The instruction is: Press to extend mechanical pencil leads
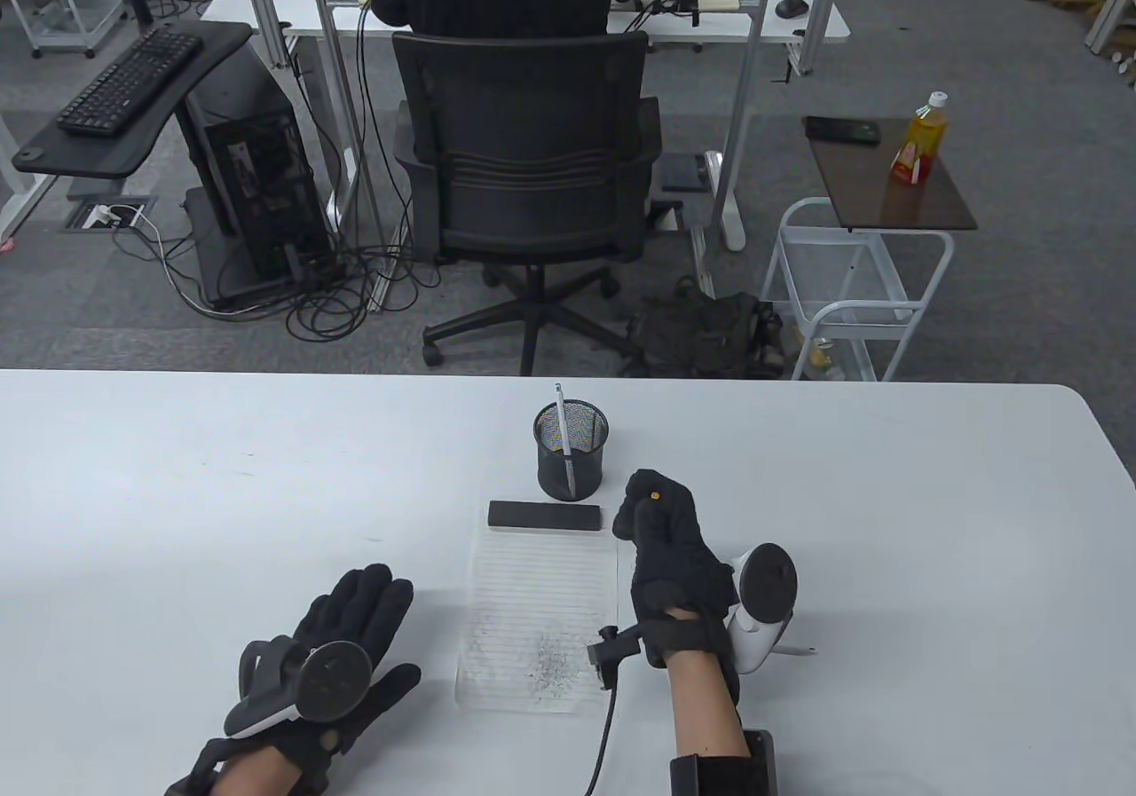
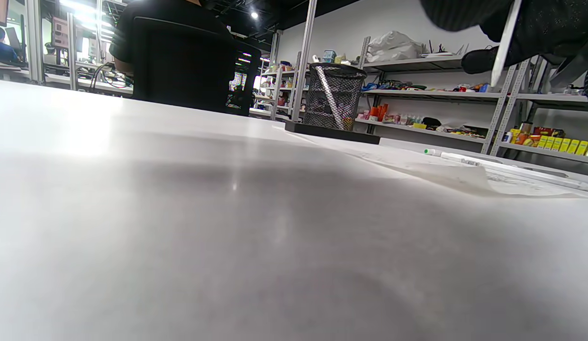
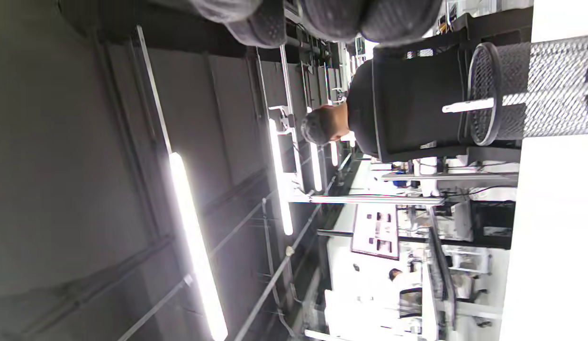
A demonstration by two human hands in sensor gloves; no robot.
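Black knit gloves (image 1: 355,627), round grey-white trackers (image 1: 763,596), bare forearms, black wrist cable (image 1: 606,725)

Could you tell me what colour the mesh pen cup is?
Black; the mesh pen cup shows best in the table view.

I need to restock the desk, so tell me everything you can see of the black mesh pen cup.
The black wire-mesh pen cup is a round, open-topped cylinder standing upright on the white table, just behind a flat black rectangular block. One slim white-and-silver pencil leans inside, sticking out above the rim. Neither hand touches it.
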